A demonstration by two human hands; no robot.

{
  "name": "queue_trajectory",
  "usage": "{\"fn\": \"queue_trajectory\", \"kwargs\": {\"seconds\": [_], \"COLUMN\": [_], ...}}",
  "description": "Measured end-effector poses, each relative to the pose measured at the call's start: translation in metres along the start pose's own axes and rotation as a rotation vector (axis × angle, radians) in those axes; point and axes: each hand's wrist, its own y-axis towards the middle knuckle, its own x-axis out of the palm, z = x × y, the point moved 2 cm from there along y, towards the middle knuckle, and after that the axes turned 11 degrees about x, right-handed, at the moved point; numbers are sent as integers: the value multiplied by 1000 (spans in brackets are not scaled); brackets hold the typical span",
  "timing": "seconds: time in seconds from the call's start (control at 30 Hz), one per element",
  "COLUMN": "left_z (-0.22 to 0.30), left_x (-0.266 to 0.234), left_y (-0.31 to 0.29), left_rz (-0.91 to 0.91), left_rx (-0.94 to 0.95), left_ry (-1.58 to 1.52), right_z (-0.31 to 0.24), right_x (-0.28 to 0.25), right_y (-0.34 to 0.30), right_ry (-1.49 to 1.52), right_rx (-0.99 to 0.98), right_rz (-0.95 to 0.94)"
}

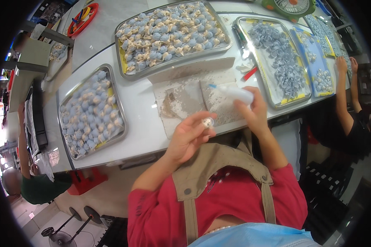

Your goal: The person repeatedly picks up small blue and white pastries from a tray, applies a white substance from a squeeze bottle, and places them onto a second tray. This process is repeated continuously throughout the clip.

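My left hand (188,138) pinches a small pale figurine piece (207,122) with dark marks on it, held above the table's front edge. In my right hand (254,113) is a white squeeze bottle (237,94), lying nearly level with its thin blue tip pointing left. The tip is apart from the piece, farther from me. Beneath both hands lies an opened-out cardboard sheet (175,88), heavily smeared with grey-brown residue. Its far flap stands partly up against a large metal tray (123,68) of small blue-and-cream figurines.
Another tray (121,123) of figurines sits to the left. A tray (272,101) of blue-grey cup-shaped parts stands right, near a red tool (250,73). Farther off are a blue tray (307,61), a green fan (292,8) and a red basket (83,19). People work at both sides.
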Motion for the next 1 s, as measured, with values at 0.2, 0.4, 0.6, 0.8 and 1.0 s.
{"fn": "queue_trajectory", "kwargs": {"seconds": [0.2,0.4,0.6,0.8,1.0], "left_z": [-1,-3,-6,-6,-7], "left_x": [0,6,3,5,5], "left_y": [-3,-7,-9,-9,-7], "left_rz": [102,118,118,107,123], "left_rx": [304,298,299,310,341], "left_ry": [387,562,593,577,516], "right_z": [-22,-45,-50,-51,-49], "right_x": [-9,-6,0,2,0], "right_y": [-31,-40,-42,-41,-41], "right_ry": [56,-386,-505,-536,-483], "right_rx": [-118,-557,-619,-636,-575], "right_rz": [-37,81,93,81,87]}}
